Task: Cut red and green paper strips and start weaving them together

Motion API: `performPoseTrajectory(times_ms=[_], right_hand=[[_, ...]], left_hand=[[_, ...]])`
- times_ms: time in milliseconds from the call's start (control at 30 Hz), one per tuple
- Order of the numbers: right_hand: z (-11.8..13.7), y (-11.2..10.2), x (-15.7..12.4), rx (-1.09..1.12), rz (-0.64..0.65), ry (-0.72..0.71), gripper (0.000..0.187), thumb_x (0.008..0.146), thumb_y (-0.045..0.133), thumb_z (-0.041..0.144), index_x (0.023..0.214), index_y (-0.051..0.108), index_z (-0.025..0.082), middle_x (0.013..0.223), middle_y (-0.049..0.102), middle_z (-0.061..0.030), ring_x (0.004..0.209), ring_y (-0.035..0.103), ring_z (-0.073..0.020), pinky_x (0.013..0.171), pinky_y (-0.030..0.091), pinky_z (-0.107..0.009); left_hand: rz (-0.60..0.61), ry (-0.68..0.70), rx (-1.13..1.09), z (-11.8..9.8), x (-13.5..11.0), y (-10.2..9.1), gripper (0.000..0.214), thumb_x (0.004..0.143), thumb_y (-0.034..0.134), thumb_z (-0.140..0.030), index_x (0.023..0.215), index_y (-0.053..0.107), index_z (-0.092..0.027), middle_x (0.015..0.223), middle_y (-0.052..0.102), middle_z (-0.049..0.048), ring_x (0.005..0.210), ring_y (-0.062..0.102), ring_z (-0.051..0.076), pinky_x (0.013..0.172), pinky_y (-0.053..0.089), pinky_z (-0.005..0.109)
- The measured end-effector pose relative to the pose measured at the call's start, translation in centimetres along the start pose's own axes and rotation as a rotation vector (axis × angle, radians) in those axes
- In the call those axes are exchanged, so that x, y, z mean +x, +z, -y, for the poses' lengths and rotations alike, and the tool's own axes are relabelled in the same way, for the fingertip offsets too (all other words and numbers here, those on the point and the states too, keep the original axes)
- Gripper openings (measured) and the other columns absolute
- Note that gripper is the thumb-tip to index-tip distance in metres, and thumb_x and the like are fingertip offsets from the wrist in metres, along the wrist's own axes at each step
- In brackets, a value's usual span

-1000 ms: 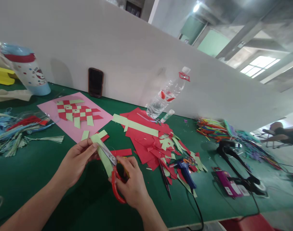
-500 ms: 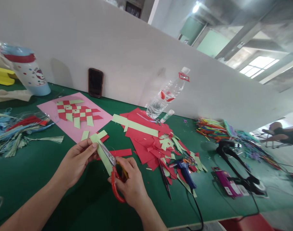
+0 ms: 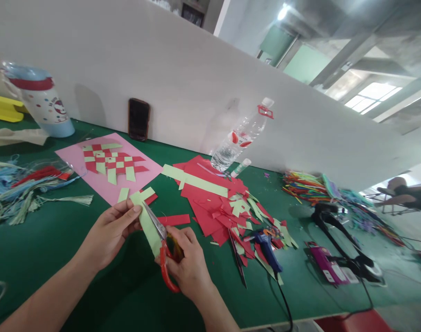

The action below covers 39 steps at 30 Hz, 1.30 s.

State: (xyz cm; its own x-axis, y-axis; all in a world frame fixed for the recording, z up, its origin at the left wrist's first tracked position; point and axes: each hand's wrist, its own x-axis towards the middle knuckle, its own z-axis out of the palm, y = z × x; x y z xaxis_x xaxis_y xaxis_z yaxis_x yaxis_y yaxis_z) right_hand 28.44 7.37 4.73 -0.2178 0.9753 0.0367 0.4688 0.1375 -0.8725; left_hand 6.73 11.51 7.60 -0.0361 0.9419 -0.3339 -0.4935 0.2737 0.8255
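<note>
My left hand (image 3: 118,228) pinches light green and red paper strips that cross each other. One long green strip (image 3: 150,230) hangs down toward me, and a red strip (image 3: 176,219) points right. Scissors (image 3: 168,267) with red handles are in my right hand (image 3: 188,263), fingers through the loops. Their blades lie along the green strip, tips close to my left thumb; whether they are cutting I cannot tell. Beyond my left hand, a pink sheet (image 3: 70,150) carries a woven red-and-green paper piece (image 3: 115,161).
Red sheets (image 3: 203,207) and paper scraps lie right of my hands, beside a blue glue gun (image 3: 268,251). A water bottle (image 3: 240,138), glue stick (image 3: 241,168), phone (image 3: 139,120) and patterned flask (image 3: 46,103) stand along the wall. Tassels (image 3: 27,184) lie left. A person (image 3: 404,191) is far right.
The green strip's lower end has swung slightly and shows more broadly beside the scissors. Both hands stay nearly in place; the whole view shifts very slightly.
</note>
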Motion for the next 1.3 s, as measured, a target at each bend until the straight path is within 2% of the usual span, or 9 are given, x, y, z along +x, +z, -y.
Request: performPoseTrajectory(times_ms=[300,500,767,867,1000,1133,1300], right_hand=[[0.2,0.0,0.1,-0.050,-0.034,-0.031,0.070,0.073,0.088,0.012,0.138,0.072,0.032,0.114,0.063,-0.0039,0.085,0.068,-0.0177,0.083,0.062,-0.030],[0.0,0.1,0.0,-0.029,-0.022,-0.021,0.067,0.074,0.088,0.014,0.137,0.072,0.031,0.112,0.063,-0.0031,0.071,0.062,-0.0135,0.070,0.059,-0.028],[-0.7,0.3,0.1,-0.067,-0.058,-0.077,0.063,0.077,0.089,0.021,0.137,0.073,0.032,0.108,0.065,-0.0028,0.079,0.067,-0.0173,0.070,0.061,-0.026],[-1.0,-1.1,0.6,-0.195,-0.156,-0.061,0.057,0.082,0.084,0.023,0.137,0.072,0.031,0.111,0.067,-0.0045,0.088,0.071,-0.0207,0.077,0.063,-0.029],[-1.7,-5.0,1.6,-0.497,-0.310,0.089,0.054,0.093,0.068,0.024,0.147,0.065,0.028,0.130,0.067,-0.0104,0.117,0.070,-0.0290,0.095,0.061,-0.039],[-3.0,-8.7,2.7,-0.769,-0.286,0.246,0.055,0.097,0.063,0.025,0.152,0.060,0.020,0.140,0.065,-0.0157,0.129,0.065,-0.0334,0.104,0.056,-0.043],[-3.5,-10.9,3.2,-0.823,-0.268,0.278,0.051,0.091,0.066,0.016,0.141,0.068,0.013,0.132,0.071,-0.0209,0.121,0.068,-0.0382,0.102,0.054,-0.048]], left_hand=[[0.007,-0.007,-0.008,0.2,0.1,0.0,0.039,0.061,0.101,-0.048,0.072,0.074,-0.021,0.075,0.075,-0.0012,0.071,0.069,0.013,0.066,0.063,0.021],[0.018,-0.011,-0.015,0.3,-0.1,-0.1,0.038,0.064,0.100,-0.046,0.071,0.073,-0.021,0.075,0.073,-0.0013,0.070,0.067,0.012,0.066,0.062,0.021],[0.033,-0.020,-0.015,0.4,-0.1,-0.2,0.037,0.064,0.099,-0.046,0.071,0.073,-0.021,0.075,0.075,-0.0020,0.071,0.069,0.013,0.068,0.062,0.022],[0.022,-0.020,-0.004,0.3,0.1,-0.2,0.037,0.064,0.099,-0.049,0.075,0.075,-0.022,0.078,0.077,-0.0011,0.075,0.072,0.015,0.071,0.064,0.026],[-0.011,-0.043,0.034,0.1,0.4,-0.6,0.041,0.062,0.098,-0.053,0.077,0.075,-0.022,0.077,0.077,-0.0001,0.077,0.075,0.019,0.071,0.064,0.029],[-0.006,-0.051,0.088,0.3,0.6,-1.1,0.046,0.064,0.095,-0.059,0.080,0.073,-0.023,0.081,0.079,0.0018,0.086,0.078,0.024,0.077,0.064,0.034],[0.100,-0.087,0.194,1.0,0.8,-1.4,0.045,0.072,0.089,-0.062,0.083,0.068,-0.023,0.080,0.076,0.0001,0.077,0.073,0.020,0.080,0.062,0.036]])
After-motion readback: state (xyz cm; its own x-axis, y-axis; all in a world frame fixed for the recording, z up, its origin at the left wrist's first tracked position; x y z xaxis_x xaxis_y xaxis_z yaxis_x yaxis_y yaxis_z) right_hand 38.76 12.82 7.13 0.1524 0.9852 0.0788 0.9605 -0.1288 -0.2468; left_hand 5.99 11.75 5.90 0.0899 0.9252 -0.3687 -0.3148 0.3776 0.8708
